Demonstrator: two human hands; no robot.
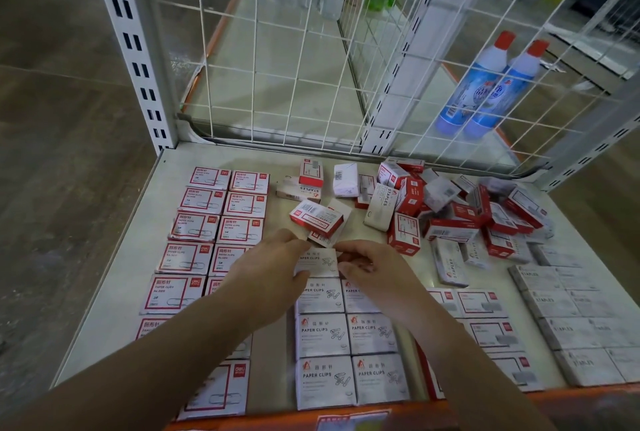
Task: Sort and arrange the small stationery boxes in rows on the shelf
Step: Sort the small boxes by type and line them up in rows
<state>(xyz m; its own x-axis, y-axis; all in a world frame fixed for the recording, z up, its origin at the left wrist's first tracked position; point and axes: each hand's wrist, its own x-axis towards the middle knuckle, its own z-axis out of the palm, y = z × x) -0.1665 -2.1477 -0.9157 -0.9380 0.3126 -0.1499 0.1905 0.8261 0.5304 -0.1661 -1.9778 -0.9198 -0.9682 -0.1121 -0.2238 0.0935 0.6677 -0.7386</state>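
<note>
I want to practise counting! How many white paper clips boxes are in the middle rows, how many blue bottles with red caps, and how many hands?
White paper clips boxes in the middle rows, counting the top box both hands hold: 7
Blue bottles with red caps: 2
Left hand and right hand: 2
Total: 11

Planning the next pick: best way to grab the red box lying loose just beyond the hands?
Pinch the red box across its two long sides, coming from above. It lies tilted on another box, upper face exposed, with bare shelf to its left giving fingers room. Right hand is nearest.
</note>
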